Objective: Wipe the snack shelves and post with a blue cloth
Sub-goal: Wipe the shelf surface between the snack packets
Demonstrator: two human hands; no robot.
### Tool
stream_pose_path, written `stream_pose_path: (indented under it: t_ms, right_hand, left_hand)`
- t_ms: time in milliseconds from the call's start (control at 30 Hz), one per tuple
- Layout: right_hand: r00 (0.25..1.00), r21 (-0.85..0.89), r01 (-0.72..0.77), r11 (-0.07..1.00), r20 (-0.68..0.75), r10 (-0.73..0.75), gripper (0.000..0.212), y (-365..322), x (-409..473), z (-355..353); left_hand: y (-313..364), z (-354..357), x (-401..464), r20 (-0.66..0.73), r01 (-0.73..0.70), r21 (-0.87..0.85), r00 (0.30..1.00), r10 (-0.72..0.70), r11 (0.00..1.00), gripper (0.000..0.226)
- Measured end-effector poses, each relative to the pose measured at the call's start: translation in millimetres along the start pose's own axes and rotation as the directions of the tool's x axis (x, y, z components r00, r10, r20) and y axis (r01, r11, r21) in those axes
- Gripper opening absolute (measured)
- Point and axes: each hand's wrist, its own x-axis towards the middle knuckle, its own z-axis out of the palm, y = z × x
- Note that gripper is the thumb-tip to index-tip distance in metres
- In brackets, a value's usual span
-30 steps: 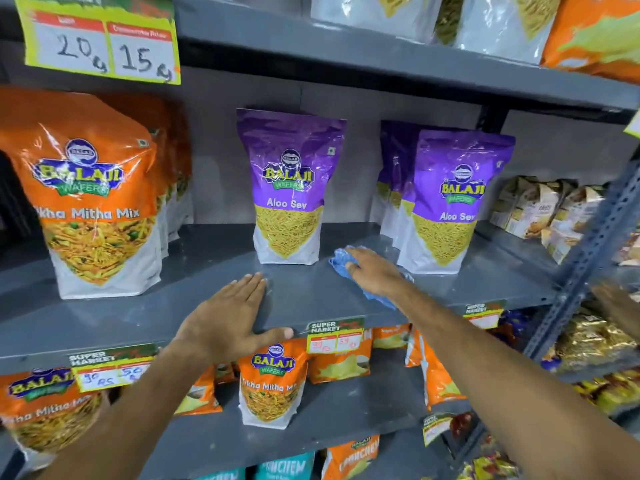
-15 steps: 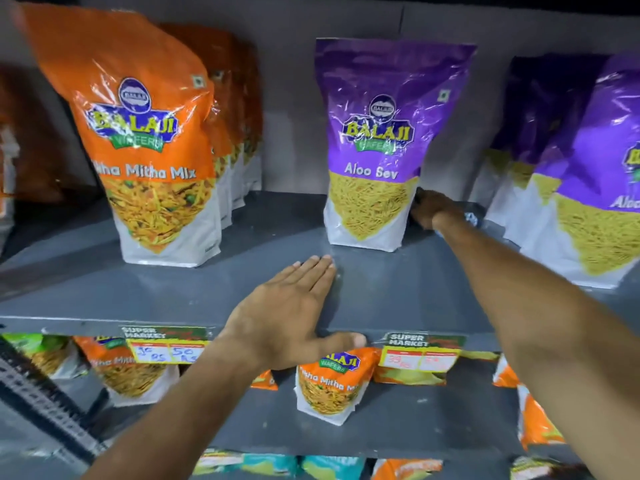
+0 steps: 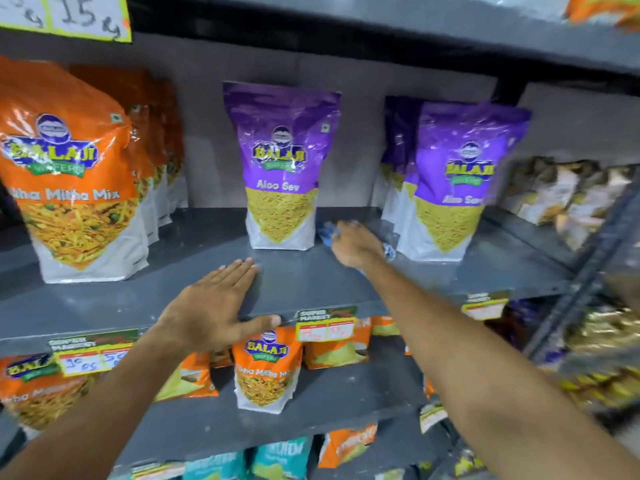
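Observation:
My right hand (image 3: 355, 243) presses the blue cloth (image 3: 325, 233) onto the grey middle shelf (image 3: 304, 282), in the gap between two purple Aloo Sev bags. Only blurred edges of the cloth show on either side of the hand. My left hand (image 3: 211, 308) lies flat, fingers together, on the shelf's front edge, with the thumb over the lip. The perforated metal post (image 3: 585, 271) slants up at the right, blurred.
A single purple Aloo Sev bag (image 3: 282, 168) stands left of the cloth, and a row of purple bags (image 3: 457, 181) right of it. Orange Tikha Mitha Mix bags (image 3: 69, 174) fill the left. Price tags (image 3: 325, 327) hang on the shelf lip. More bags sit on the lower shelves.
My right hand with the cloth went deep between the purple bags, then came back toward the front. The camera view pulled back and shifted. My left hand stayed on the shelf edge.

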Motion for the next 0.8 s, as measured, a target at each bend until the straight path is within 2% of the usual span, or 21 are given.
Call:
stream_pose_path:
  t_ms: [233,333,567,700,800]
  right_hand:
    - [0.996,0.14,0.09,0.986,0.015,-0.093,0.046,32.5,-85.7,-12.6]
    - [0.996,0.131,0.086,0.988,-0.001,-0.087,0.045,58.9,-107.7,-18.2]
    - [0.998,0.115,0.047,0.992,-0.035,-0.043,0.045,110.1,-139.7,-37.4]
    - [1.0,0.1,0.004,0.995,-0.028,-0.002,0.045,147.6,-151.6,-50.2]
    - [0.999,0.113,-0.017,0.993,-0.041,0.021,0.044,180.1,-158.6,-59.7]
  left_hand:
    - [23.6,-2.0,3.3,0.017,-0.112,0.048,0.994,0.111,0.993,0.124]
    - [54.1,4.5,19.5,0.007,-0.157,0.025,0.988,0.157,0.987,0.131]
    - [122.5,18.9,58.6,0.023,-0.217,0.015,0.976,0.217,0.976,0.109]
    - [150.7,20.7,79.5,0.029,-0.219,0.014,0.975,0.219,0.976,0.132]
    - [170.8,23.0,96.6,0.029,-0.199,-0.007,0.979,0.199,0.98,0.14]
